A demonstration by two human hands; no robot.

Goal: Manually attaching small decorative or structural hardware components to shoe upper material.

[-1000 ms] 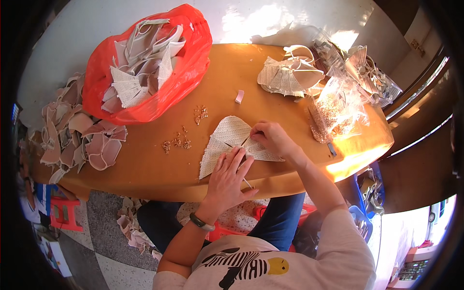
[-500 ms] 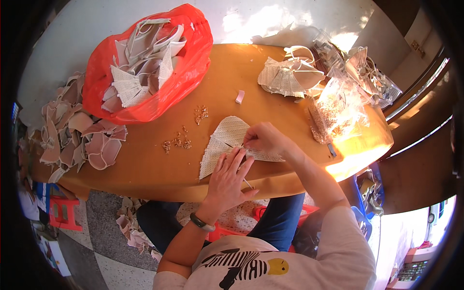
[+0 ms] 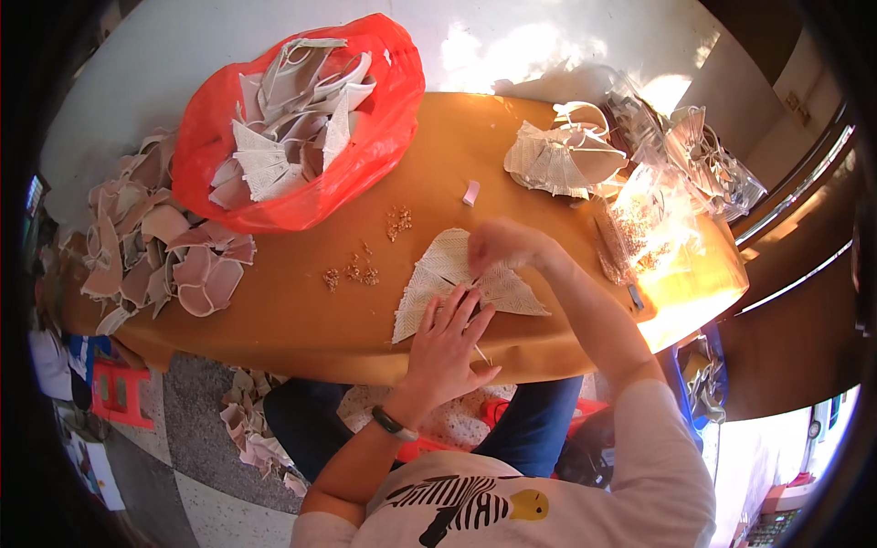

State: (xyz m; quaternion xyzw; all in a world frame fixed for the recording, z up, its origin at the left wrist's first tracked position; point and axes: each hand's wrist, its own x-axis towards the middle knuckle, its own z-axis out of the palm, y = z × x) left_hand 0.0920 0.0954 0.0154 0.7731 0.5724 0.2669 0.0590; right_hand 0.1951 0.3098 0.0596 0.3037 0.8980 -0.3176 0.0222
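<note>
A cream lace bra [image 3: 422,290] lies spread on the table near its front edge, its two textured cups fanning out. My left hand [image 3: 448,342] rests flat with fingers stretched over the middle of the bra, holding it down. Just above the join between the cups is my right hand [image 3: 502,247], its fingers pinched together; anything in them is too small or blurred to make out. A thin pale strap end [image 3: 481,353] sticks out by my left hand. Small clusters of gold-coloured bits [image 3: 354,271] lie left of the bra.
A red plastic bag [image 3: 301,215] full of bra pieces stands at the back left, beside a pile of pinkish cups [image 3: 206,279]. At the right are stacked bras [image 3: 562,160] and a clear bag of gold bits [image 3: 639,224]. A small pink piece [image 3: 471,193] lies mid-table.
My right hand has lifted slightly away from the middle of the bra, toward the far side. My left hand stays on the bra. The whole view has shifted a little.
</note>
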